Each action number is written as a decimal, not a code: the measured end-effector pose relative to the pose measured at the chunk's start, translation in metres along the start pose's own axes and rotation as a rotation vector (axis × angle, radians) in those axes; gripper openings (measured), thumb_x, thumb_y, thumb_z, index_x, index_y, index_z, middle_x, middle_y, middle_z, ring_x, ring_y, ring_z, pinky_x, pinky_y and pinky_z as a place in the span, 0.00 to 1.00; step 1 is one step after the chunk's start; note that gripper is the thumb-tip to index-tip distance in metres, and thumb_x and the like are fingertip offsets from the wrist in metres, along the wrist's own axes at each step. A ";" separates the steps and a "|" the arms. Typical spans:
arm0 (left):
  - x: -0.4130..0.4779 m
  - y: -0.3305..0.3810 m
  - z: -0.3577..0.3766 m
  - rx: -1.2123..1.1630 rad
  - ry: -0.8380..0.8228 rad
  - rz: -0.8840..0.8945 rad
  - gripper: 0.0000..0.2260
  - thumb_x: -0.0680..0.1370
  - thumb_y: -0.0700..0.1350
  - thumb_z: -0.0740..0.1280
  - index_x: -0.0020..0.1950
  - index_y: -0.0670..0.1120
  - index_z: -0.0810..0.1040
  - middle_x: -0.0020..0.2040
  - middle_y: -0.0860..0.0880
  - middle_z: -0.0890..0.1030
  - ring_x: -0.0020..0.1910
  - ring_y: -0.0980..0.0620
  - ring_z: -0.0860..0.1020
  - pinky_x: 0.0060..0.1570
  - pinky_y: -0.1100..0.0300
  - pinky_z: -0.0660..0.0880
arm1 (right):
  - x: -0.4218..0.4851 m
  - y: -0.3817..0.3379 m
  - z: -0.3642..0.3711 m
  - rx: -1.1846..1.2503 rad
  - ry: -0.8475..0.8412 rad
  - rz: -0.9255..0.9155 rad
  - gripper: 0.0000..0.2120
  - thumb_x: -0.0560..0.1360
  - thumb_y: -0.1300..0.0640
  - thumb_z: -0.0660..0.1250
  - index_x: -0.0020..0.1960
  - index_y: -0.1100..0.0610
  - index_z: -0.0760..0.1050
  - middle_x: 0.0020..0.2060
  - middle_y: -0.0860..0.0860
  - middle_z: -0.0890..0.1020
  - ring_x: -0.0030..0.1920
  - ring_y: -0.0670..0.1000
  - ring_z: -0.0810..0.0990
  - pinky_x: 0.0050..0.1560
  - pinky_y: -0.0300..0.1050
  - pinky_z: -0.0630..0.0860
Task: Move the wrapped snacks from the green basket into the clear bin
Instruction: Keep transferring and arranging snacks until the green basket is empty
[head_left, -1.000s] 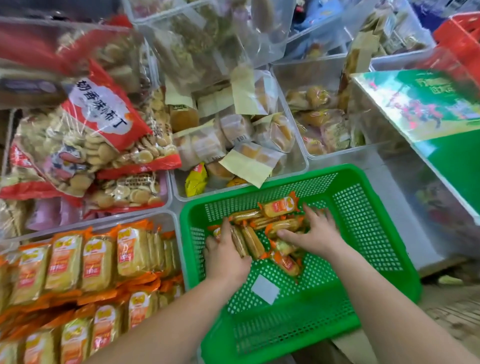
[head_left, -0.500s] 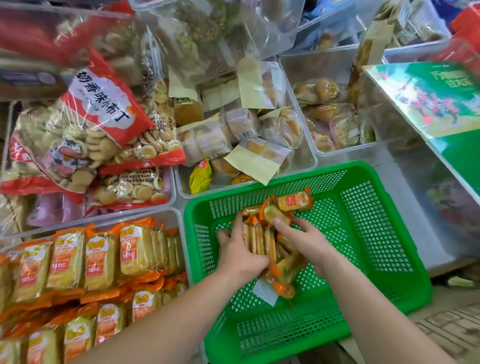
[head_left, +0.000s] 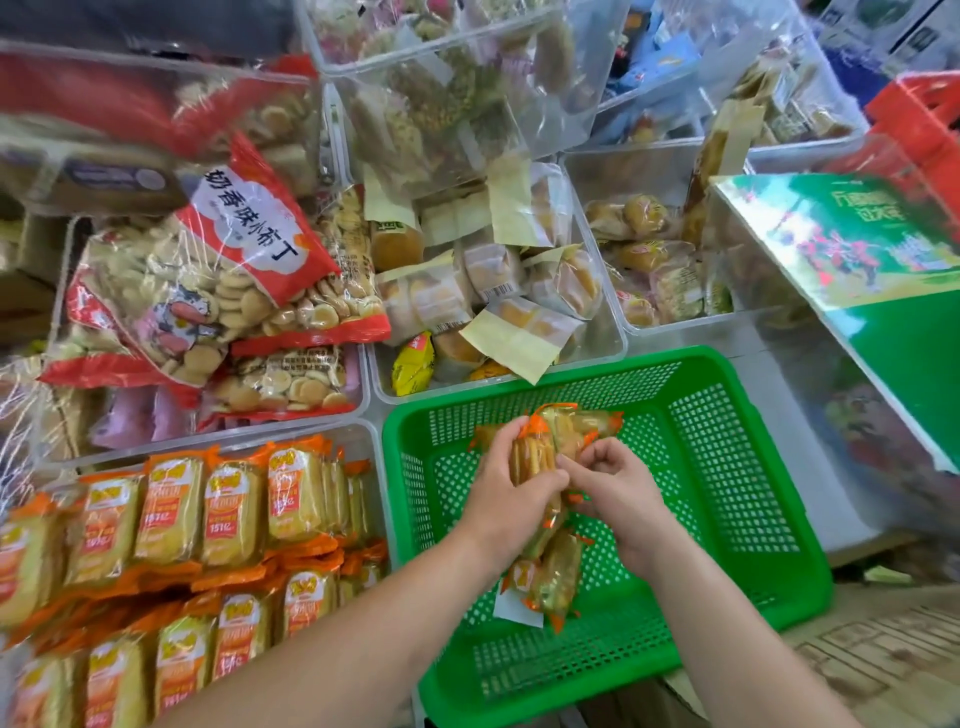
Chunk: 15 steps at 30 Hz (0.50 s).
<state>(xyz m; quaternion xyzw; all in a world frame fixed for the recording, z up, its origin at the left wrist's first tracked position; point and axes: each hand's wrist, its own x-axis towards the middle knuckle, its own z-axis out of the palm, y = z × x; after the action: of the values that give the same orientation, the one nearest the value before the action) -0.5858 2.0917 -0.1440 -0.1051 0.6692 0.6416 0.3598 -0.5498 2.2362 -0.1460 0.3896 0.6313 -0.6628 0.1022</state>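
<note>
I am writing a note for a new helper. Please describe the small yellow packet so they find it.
Start at the green basket. Behind its far left corner stands a clear tub of buns in pale wraps. The yellow packet lies in that tub's near left corner, the only solid yellow wrapper there.

Green perforated basket, orange-and-yellow wrapped snacks, red-and-white biscuit bag.

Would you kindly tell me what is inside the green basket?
Wrapped snacks, gripped by the left hand and right hand, plus a white slip; anything beneath them is hidden.
</note>
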 end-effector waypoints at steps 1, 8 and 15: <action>-0.002 0.003 -0.001 -0.018 -0.009 0.004 0.37 0.65 0.55 0.74 0.74 0.66 0.68 0.68 0.55 0.79 0.64 0.55 0.80 0.69 0.48 0.76 | -0.003 -0.002 0.001 0.018 0.009 -0.028 0.19 0.68 0.53 0.81 0.44 0.52 0.70 0.36 0.50 0.79 0.43 0.52 0.75 0.46 0.55 0.72; -0.037 0.020 -0.022 0.022 -0.014 0.049 0.41 0.71 0.47 0.73 0.79 0.70 0.61 0.70 0.57 0.66 0.68 0.55 0.72 0.71 0.49 0.72 | -0.063 -0.017 0.012 -0.123 -0.052 -0.137 0.34 0.73 0.62 0.78 0.73 0.43 0.70 0.54 0.50 0.86 0.47 0.42 0.86 0.45 0.38 0.82; -0.068 0.027 -0.038 -0.043 -0.056 0.049 0.37 0.76 0.45 0.77 0.79 0.67 0.64 0.67 0.56 0.78 0.60 0.59 0.81 0.63 0.54 0.80 | -0.118 -0.015 0.040 0.059 -0.115 -0.160 0.19 0.76 0.67 0.74 0.55 0.45 0.78 0.50 0.42 0.88 0.47 0.40 0.86 0.46 0.38 0.82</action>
<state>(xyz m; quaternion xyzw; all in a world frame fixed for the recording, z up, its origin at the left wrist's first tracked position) -0.5662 2.0381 -0.0840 -0.0786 0.6474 0.6670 0.3603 -0.4952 2.1609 -0.0625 0.3018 0.6338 -0.7084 0.0736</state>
